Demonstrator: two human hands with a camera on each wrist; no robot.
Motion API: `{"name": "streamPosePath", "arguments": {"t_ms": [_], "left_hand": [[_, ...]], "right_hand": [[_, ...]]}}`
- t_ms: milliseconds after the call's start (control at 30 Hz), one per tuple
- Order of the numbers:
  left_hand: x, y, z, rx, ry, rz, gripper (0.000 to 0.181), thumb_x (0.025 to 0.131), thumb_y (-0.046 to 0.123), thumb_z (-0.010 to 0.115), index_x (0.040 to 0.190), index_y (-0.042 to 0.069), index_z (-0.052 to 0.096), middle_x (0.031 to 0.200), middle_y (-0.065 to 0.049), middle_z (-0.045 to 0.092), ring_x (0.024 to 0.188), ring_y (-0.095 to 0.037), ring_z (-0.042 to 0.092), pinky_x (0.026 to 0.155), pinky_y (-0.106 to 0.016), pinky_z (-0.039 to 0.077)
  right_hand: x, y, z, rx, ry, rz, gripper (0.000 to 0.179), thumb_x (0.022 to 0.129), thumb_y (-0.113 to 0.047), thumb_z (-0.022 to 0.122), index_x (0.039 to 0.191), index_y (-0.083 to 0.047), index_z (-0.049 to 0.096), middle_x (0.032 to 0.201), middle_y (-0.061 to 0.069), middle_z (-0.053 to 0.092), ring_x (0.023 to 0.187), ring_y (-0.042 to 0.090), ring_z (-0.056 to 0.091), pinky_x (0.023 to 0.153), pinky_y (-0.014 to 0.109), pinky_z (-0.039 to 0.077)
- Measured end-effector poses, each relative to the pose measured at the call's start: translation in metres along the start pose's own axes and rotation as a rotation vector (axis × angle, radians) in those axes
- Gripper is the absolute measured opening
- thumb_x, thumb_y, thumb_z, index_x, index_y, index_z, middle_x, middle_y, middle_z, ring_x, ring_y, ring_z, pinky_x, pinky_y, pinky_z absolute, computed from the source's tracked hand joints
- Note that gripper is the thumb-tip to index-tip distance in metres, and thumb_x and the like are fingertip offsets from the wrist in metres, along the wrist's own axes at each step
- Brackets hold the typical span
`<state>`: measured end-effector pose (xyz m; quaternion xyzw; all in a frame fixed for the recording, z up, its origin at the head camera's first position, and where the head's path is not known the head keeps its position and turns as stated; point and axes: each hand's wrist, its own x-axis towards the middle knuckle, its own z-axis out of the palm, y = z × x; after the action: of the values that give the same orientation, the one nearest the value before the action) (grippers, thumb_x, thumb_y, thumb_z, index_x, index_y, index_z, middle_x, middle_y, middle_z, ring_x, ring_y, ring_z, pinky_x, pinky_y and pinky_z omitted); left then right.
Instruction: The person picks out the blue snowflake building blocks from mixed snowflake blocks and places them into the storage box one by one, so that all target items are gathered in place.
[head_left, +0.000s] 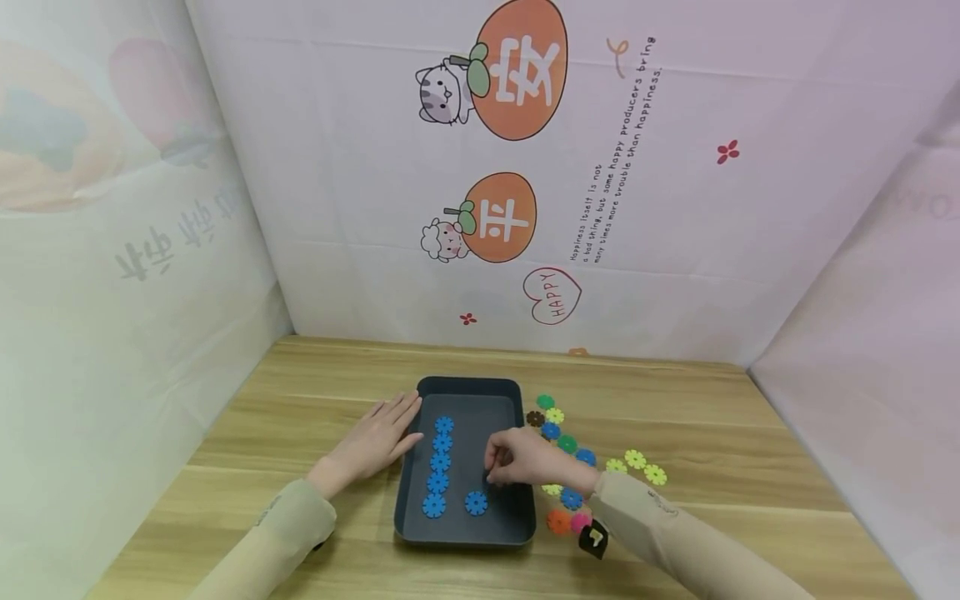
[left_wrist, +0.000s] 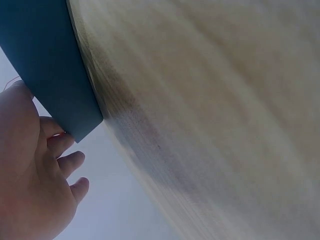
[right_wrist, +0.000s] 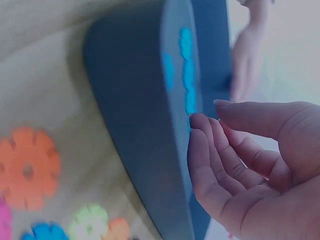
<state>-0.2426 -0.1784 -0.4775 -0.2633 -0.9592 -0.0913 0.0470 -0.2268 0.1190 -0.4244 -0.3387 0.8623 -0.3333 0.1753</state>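
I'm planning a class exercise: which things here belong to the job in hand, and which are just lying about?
Belong, apparently:
dark tray
six blue discs inside it
perhaps the loose blue discs

Seemingly just lying about:
yellow discs
green discs
brown disc
orange discs
pink disc

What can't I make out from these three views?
Right hand: head and right wrist views, its own curled fingers hide whether it pinches anything.
Inside of the tray: left wrist view, hidden by its outer wall.
One yellow piece: head view, partly covered by the right hand.
Pink piece: right wrist view, cut off by the left edge.
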Motion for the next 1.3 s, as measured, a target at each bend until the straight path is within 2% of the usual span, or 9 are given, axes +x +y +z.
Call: {"name": "streamPosePath", "arguments": {"t_ms": [233,567,667,867,1033,1167,1300], "left_hand": [[0.0,0.001,-0.002,0.001,-0.008,-0.003,0.065,0.105,0.042,0.046,0.155,0.004,0.031,0.163,-0.015,0.029,0.15,-0.036,0.03,0.121,-0.057,0.028],[0.002,-0.001,0.0,-0.004,-0.005,0.001,0.066,0.105,0.043,0.045,0.156,0.004,0.029,0.164,-0.014,0.027,0.151,-0.035,0.029,0.121,-0.057,0.027],[0.002,-0.001,0.001,-0.002,-0.004,0.001,0.066,0.105,0.042,0.045,0.156,0.004,0.029,0.164,-0.014,0.028,0.151,-0.036,0.029,0.121,-0.057,0.027],[0.001,0.0,-0.001,0.01,-0.009,-0.004,0.065,0.105,0.041,0.046,0.155,0.003,0.03,0.163,-0.015,0.029,0.15,-0.036,0.03,0.121,-0.057,0.028],[0.0,0.002,-0.003,0.015,-0.001,0.003,0.064,0.105,0.04,0.047,0.154,0.003,0.033,0.162,-0.016,0.031,0.149,-0.037,0.032,0.12,-0.057,0.029],[0.001,0.001,-0.003,0.013,-0.002,0.005,0.064,0.105,0.04,0.046,0.154,0.002,0.033,0.162,-0.016,0.031,0.149,-0.037,0.032,0.12,-0.057,0.029],[0.0,0.0,-0.002,0.014,0.004,0.007,0.063,0.105,0.04,0.046,0.154,0.002,0.034,0.162,-0.016,0.031,0.149,-0.037,0.032,0.12,-0.057,0.029]], "right_hand": [[-0.016,0.011,-0.029,0.007,0.088,0.045,0.008,0.089,-0.009,0.073,0.09,-0.007,0.065,0.086,0.004,0.067,0.073,0.01,0.063,0.065,0.019,0.054],[-0.045,0.043,-0.057,0.032,0.141,0.063,0.016,0.09,-0.008,0.069,0.096,0.005,0.064,0.092,0.014,0.068,0.083,0.014,0.064,0.07,0.022,0.054],[-0.053,0.054,-0.061,0.036,0.159,0.1,0.017,0.089,-0.007,0.07,0.097,0.007,0.063,0.092,0.015,0.068,0.083,0.015,0.063,0.069,0.022,0.054],[-0.062,0.074,-0.064,-0.036,0.192,0.2,0.017,0.085,-0.006,0.073,0.094,0.004,0.063,0.09,0.012,0.068,0.082,0.014,0.062,0.067,0.022,0.053],[-0.066,0.089,-0.065,-0.051,0.187,0.249,0.016,0.084,-0.004,0.074,0.094,0.004,0.064,0.089,0.012,0.067,0.079,0.013,0.06,0.066,0.023,0.052],[-0.069,0.096,-0.065,-0.052,0.187,0.253,0.019,0.082,-0.004,0.075,0.094,0.005,0.064,0.086,0.012,0.066,0.074,0.012,0.057,0.063,0.024,0.051],[-0.07,0.099,-0.062,-0.054,0.195,0.321,0.021,0.08,-0.008,0.079,0.092,0.001,0.065,0.084,0.007,0.066,0.074,0.013,0.056,0.063,0.024,0.05]]}}
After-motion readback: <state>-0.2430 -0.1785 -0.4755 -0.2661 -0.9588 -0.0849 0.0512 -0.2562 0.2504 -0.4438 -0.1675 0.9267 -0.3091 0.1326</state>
